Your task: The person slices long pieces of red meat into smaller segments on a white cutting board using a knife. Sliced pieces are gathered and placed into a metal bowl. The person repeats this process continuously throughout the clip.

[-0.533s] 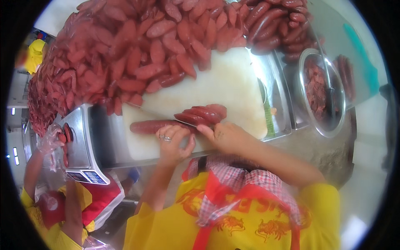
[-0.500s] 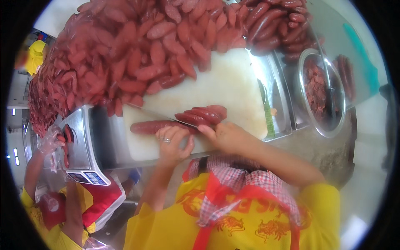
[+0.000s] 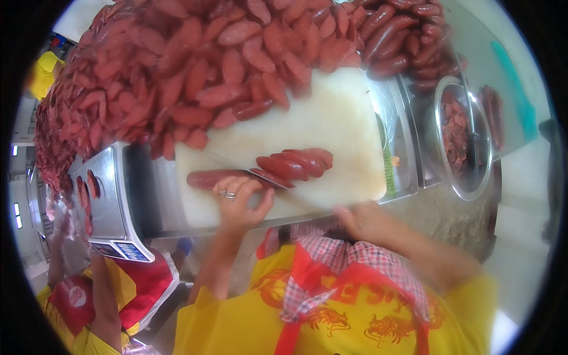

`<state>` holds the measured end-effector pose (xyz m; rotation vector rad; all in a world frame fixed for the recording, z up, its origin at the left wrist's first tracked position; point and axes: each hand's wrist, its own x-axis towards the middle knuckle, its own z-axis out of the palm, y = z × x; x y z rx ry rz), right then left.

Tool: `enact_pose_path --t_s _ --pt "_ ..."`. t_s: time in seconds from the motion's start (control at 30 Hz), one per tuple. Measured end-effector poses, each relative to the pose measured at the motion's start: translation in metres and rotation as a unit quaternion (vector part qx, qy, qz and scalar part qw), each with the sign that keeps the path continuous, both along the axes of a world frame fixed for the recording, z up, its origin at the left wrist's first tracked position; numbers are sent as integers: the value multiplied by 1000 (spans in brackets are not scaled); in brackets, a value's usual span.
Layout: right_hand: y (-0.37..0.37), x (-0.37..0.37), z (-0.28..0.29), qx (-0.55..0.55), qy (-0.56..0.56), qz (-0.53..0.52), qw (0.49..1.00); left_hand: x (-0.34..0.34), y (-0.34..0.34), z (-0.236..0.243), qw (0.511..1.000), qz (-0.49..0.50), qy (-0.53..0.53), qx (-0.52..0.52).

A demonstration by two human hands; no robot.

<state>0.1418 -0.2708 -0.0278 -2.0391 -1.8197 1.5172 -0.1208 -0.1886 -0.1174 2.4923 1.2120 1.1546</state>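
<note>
On a white cutting board (image 3: 349, 130), my left hand (image 3: 235, 198) presses a sausage (image 3: 204, 178) down with curled fingers. A ring shows on one finger. My right hand (image 3: 365, 220), beyond the board's near edge, is closed on the handle of a long knife (image 3: 312, 202); motion blurs the blade, and my fingers mostly hide the handle. Slanting across the board, the blade lies just right of my left fingertips, at the sausage's cut end. Several overlapping sausage slices (image 3: 299, 164) lie right behind the blade.
A big heap of sliced sausage (image 3: 177, 77) covers the far side, with whole sausages (image 3: 396, 35) at far right. At left stands a scale (image 3: 106, 207) bearing slices, with a co-worker in a red cap (image 3: 74, 296) beyond. A steel bowl (image 3: 488, 177) stands at right.
My right hand has drawn the knife rightward and toward my body, off the board's near edge. My left hand stays on the sausage. The co-worker's gloved hand has left the scale.
</note>
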Motion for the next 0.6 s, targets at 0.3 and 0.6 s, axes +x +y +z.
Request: enact_pose_path --t_s 0.3,0.6 --pt "18 -6 -1 60 -27 87 994 -20 1 7 1000 14 19 21" --pt "-37 3 47 -65 -127 -40 989 -21 6 7 999 6 24 -23"
